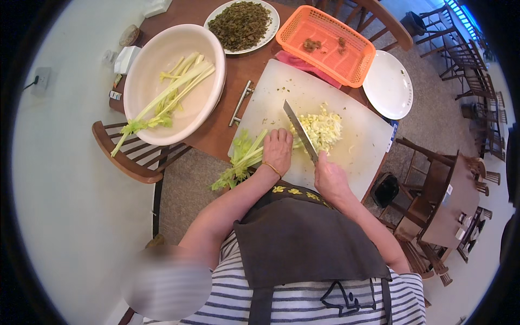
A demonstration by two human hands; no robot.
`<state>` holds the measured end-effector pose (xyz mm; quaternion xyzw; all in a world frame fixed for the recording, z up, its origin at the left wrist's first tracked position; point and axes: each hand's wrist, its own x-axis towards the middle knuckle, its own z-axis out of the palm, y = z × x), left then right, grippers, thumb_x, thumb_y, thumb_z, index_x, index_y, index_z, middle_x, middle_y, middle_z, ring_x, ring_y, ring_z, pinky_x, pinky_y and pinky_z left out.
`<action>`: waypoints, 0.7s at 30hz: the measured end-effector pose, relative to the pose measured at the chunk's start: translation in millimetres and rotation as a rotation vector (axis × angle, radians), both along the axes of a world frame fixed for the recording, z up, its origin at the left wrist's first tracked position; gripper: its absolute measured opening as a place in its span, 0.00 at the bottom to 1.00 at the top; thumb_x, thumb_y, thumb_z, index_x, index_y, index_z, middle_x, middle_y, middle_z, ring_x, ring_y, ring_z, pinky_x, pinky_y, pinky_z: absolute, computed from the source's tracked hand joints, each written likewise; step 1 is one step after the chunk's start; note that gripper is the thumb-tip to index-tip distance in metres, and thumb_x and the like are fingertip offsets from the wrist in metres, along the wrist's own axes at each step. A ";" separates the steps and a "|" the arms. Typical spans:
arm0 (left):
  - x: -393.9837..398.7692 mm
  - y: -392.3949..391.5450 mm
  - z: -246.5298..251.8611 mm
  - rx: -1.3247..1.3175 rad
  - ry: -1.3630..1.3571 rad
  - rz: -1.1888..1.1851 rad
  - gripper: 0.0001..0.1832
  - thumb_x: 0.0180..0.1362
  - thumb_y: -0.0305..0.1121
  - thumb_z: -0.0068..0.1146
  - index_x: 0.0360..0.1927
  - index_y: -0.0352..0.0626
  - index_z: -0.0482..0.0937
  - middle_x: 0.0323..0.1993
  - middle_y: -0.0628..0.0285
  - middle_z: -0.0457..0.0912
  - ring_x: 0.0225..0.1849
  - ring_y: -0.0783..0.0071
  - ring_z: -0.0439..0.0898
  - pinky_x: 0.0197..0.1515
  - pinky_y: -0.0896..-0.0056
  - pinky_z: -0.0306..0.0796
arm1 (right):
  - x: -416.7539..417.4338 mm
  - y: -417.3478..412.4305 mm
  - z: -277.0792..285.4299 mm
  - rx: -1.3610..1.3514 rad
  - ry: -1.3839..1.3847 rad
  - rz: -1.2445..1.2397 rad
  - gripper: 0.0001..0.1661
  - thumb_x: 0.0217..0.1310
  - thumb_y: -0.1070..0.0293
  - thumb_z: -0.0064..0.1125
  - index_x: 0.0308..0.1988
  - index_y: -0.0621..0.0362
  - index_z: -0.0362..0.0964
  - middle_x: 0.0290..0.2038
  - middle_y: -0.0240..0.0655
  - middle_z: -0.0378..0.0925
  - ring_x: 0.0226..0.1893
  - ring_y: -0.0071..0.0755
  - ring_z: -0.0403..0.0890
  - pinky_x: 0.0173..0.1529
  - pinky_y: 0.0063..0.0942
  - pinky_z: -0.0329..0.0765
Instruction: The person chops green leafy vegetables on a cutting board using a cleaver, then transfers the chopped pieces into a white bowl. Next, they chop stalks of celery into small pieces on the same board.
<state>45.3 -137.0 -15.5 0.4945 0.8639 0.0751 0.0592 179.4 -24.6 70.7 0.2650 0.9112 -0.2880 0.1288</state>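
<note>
My left hand (278,151) presses a bunch of celery (245,159) down on the white cutting board (264,99). The leafy ends stick out past my wrist and over the board's near left edge. In my right hand (331,174) is the handle of a kitchen knife (300,131), its blade slanting up and to the left across the board. The blade stands just right of my left fingertips, close to the cut celery ends. A heap of chopped celery (323,126) lies against the blade's far side.
A large pale basin (138,81) holds celery stalks (178,89). Behind are a plate (274,35) of chopped dark greens (239,26) and an orange plastic basket (339,67) on a pink cloth (290,61). A white plate (388,87) sits right. A metal handle (240,103) lies left of the board.
</note>
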 end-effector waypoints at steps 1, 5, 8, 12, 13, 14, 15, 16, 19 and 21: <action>0.3 -0.4 -0.4 0.005 0.002 0.004 0.16 0.53 0.31 0.53 0.46 0.39 0.72 0.40 0.56 0.70 0.45 0.59 0.69 0.48 0.60 0.64 | -8.2 -3.8 -3.4 0.001 0.010 -0.018 0.09 0.66 0.72 0.48 0.41 0.65 0.58 0.19 0.56 0.74 0.23 0.65 0.77 0.29 0.57 0.72; -1.5 5.9 -0.6 0.017 0.020 -0.001 0.17 0.53 0.32 0.54 0.46 0.39 0.73 0.39 0.56 0.70 0.45 0.59 0.70 0.48 0.60 0.64 | -20.1 -1.7 -41.6 0.079 0.172 -0.019 0.10 0.58 0.78 0.47 0.41 0.66 0.60 0.20 0.55 0.76 0.23 0.62 0.80 0.28 0.54 0.75; -1.4 1.7 -2.8 -0.006 0.002 0.004 0.17 0.52 0.32 0.55 0.46 0.39 0.73 0.39 0.57 0.70 0.46 0.59 0.70 0.48 0.61 0.64 | -22.9 14.0 -21.2 -0.026 0.131 -0.002 0.12 0.58 0.77 0.48 0.43 0.67 0.60 0.21 0.55 0.76 0.23 0.62 0.79 0.27 0.53 0.75; -2.0 1.9 -2.4 -0.049 0.023 0.012 0.17 0.52 0.32 0.55 0.46 0.39 0.73 0.40 0.57 0.71 0.46 0.60 0.70 0.48 0.61 0.64 | -2.9 4.6 11.3 0.014 0.052 0.064 0.11 0.58 0.77 0.48 0.42 0.66 0.59 0.21 0.56 0.76 0.23 0.63 0.79 0.27 0.53 0.75; -1.6 2.6 -1.9 -0.036 0.023 0.012 0.16 0.52 0.32 0.54 0.45 0.39 0.73 0.40 0.57 0.71 0.46 0.60 0.70 0.48 0.61 0.64 | 0.8 0.8 7.6 0.021 0.035 0.055 0.11 0.58 0.77 0.48 0.42 0.65 0.59 0.21 0.56 0.76 0.23 0.63 0.79 0.27 0.53 0.75; -0.9 2.8 -1.2 -0.024 0.023 0.013 0.16 0.52 0.31 0.54 0.45 0.39 0.73 0.40 0.57 0.71 0.45 0.60 0.70 0.48 0.61 0.64 | 2.1 -1.4 4.6 0.027 0.018 0.047 0.10 0.58 0.77 0.48 0.41 0.64 0.59 0.21 0.56 0.76 0.23 0.63 0.79 0.27 0.53 0.74; 0.2 1.3 -1.3 -0.017 0.022 0.014 0.16 0.52 0.31 0.53 0.45 0.39 0.73 0.40 0.57 0.71 0.45 0.60 0.70 0.48 0.61 0.64 | -0.4 -4.4 2.5 0.025 0.021 0.030 0.10 0.58 0.77 0.47 0.41 0.64 0.59 0.21 0.56 0.76 0.23 0.64 0.79 0.27 0.54 0.74; 0.0 0.7 -2.0 -0.005 0.024 0.018 0.15 0.53 0.31 0.53 0.45 0.39 0.73 0.40 0.57 0.71 0.45 0.60 0.70 0.48 0.61 0.64 | -5.5 -7.8 0.4 0.023 0.024 0.012 0.10 0.58 0.77 0.47 0.41 0.64 0.59 0.21 0.56 0.76 0.23 0.64 0.79 0.28 0.54 0.74; -1.1 4.6 0.8 -0.010 0.017 0.010 0.15 0.53 0.30 0.52 0.45 0.39 0.73 0.40 0.57 0.71 0.45 0.60 0.70 0.48 0.62 0.64 | -14.8 -9.0 -30.2 0.031 0.099 -0.021 0.10 0.59 0.76 0.47 0.42 0.63 0.60 0.21 0.57 0.76 0.24 0.65 0.79 0.29 0.56 0.74; -1.5 6.6 3.6 -0.084 0.002 0.002 0.15 0.53 0.30 0.51 0.46 0.39 0.74 0.41 0.56 0.71 0.45 0.60 0.70 0.48 0.62 0.64 | -21.2 2.5 -48.0 -0.008 0.174 -0.050 0.10 0.61 0.75 0.48 0.43 0.64 0.60 0.20 0.57 0.75 0.24 0.66 0.79 0.29 0.56 0.74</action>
